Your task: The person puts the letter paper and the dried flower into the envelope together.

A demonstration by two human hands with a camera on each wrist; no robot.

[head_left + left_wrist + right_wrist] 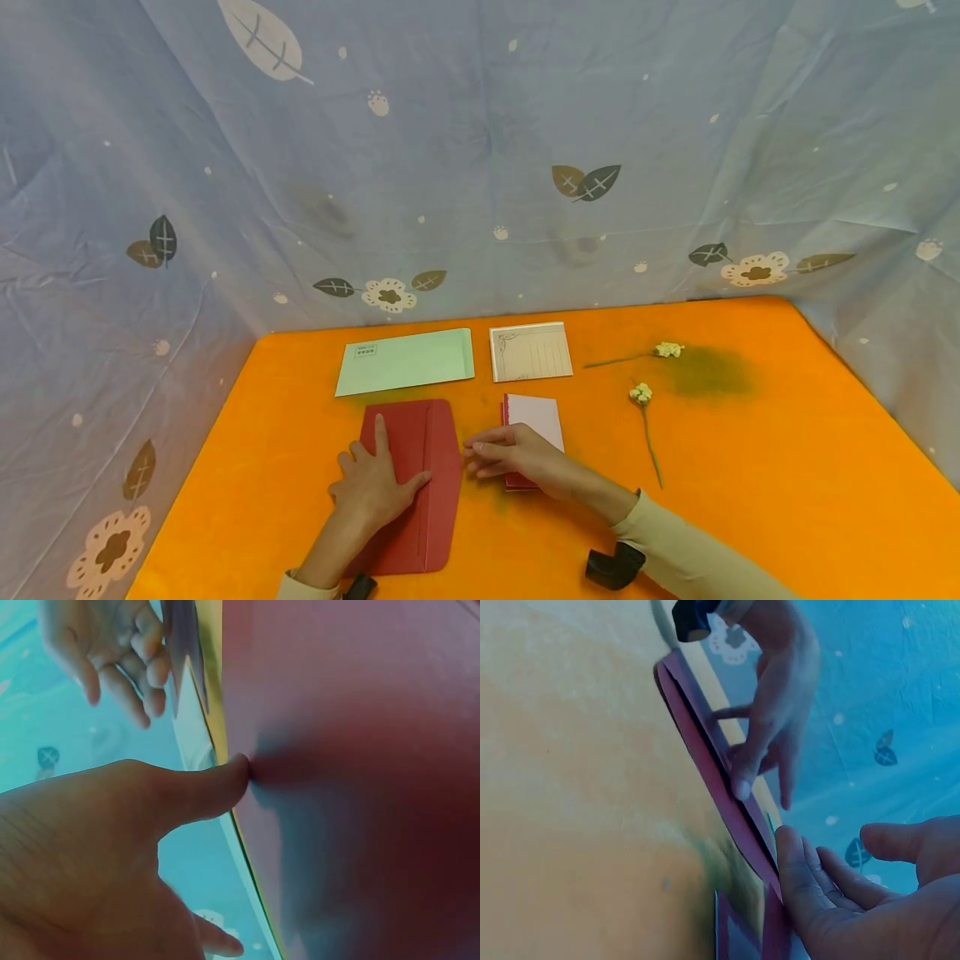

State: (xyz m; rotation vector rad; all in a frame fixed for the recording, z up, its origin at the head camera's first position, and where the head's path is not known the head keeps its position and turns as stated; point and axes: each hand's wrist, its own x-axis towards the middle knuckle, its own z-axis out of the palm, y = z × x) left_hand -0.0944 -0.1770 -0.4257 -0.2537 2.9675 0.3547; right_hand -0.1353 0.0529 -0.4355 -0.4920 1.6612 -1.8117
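L hand & R hand apart, neither clamped on anything. L lies on red envelope, fingers spread, index pointing along its length, thumb tip at the fold of the flap. R hangs just off the flap's outer edge, fingers extended, nothing gripped; whether fingertips touch that edge, can't tell.

Key relation (my judgement): env. sits under L, to the left of R. Long axis runs near–far, approx. straight away from the person. Flap opens out on R's side, so R is nearer its free edge, though L is the one on the env. itself.

Count: red env. x1. Green envelope x1, beyond it, long axis roughly L–R. Cream card x1 on top, no. of layers unclear. Pink-white card x1, partly hidden by R. Flowers x2, off to the right: far flower lies crosswise, near flower has stem toward the person. All on orange cloth.
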